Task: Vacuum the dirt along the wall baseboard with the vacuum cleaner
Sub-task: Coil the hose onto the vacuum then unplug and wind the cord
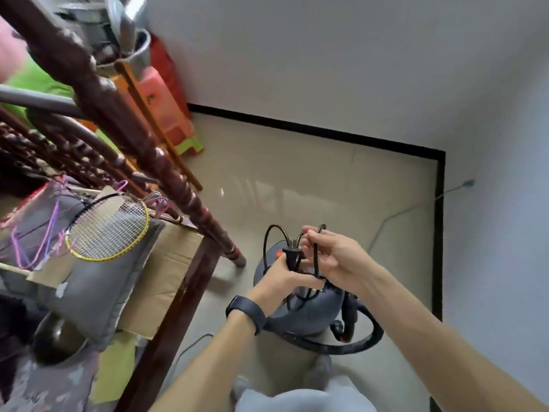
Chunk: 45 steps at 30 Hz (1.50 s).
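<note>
The vacuum cleaner [309,313], a grey canister, stands on the tiled floor [297,179] right in front of the person, in the corner where two white walls [326,55] meet. Its black hose [365,340] curls round its right side and front, and an orange button [278,254] shows on its top.

Directly above the vacuum cleaner both hands hold its black power cord [269,242], which rises in loops. The left hand [279,278], with a dark wristband [246,312], has its fingers curled round the plug [289,257], prongs pointing up. The right hand [335,257], just right of the plug, pinches a strand of the cord between thumb and forefinger, the other fingers loosely bent.

The black baseboard [312,129] runs along the wall well beyond the vacuum cleaner and turns the corner to pass down its right side. A thin grey cable [401,212] trails across the floor to the right of the vacuum cleaner and up the wall.

Left of the vacuum cleaner stands a dark turned-wood frame [166,173]. A flattened cardboard box [169,263] and a yellow-rimmed badminton racket [110,230] lie on it. Farther off, beyond the vacuum cleaner to the left, orange plastic stools [166,105] are stacked against the wall.
</note>
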Tool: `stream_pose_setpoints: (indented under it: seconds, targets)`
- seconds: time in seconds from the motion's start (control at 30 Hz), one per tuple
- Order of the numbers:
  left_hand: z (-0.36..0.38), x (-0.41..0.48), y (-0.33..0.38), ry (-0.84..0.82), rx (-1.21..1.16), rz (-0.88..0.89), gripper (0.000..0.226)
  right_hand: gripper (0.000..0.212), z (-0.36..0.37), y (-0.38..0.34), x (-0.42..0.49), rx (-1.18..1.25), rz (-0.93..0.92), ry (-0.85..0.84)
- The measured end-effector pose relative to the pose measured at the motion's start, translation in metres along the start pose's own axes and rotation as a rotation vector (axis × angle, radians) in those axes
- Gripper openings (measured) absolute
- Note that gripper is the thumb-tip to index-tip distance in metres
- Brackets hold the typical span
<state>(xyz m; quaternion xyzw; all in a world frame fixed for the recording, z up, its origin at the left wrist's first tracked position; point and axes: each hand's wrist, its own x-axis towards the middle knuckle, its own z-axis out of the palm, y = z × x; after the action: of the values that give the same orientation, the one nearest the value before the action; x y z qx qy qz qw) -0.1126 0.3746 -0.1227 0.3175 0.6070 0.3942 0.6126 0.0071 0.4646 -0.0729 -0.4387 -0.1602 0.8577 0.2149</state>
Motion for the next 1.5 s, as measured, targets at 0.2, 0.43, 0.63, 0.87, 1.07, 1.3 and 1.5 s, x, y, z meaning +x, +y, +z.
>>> stream_pose_setpoints:
  seconds: [0.2,0.43,0.63,0.87,1.07,1.3,1.5]
  targets:
    - [0.026,0.013,-0.041,0.101,0.385,-0.091,0.044,0.019,-0.063,0.020,0.004,-0.167,-0.009,0.076]
    - [0.064,0.041,-0.066,0.202,0.456,-0.127,0.028,0.022,-0.158,0.032,0.020,-0.230,-0.003,0.320]
    - [0.034,0.083,-0.088,0.443,-0.116,-0.407,0.031,0.028,-0.204,0.061,0.074,-0.397,0.105,0.540]
    - [-0.034,0.141,-0.170,0.519,0.625,-0.356,0.011,0.085,-0.189,0.115,0.173,-1.365,-0.064,0.382]
    - [-0.060,0.177,-0.216,0.568,0.624,-0.285,0.041,0.111,-0.195,0.137,0.233,-1.920,0.020,0.247]
    - [-0.063,0.176,-0.217,0.591,0.654,-0.473,0.071,0.087,-0.191,0.126,0.250,-2.033,0.005,0.195]
    - [-0.074,0.184,-0.211,0.481,0.574,-0.539,0.074,0.081,-0.188,0.118,0.264,-1.947,0.068,0.162]
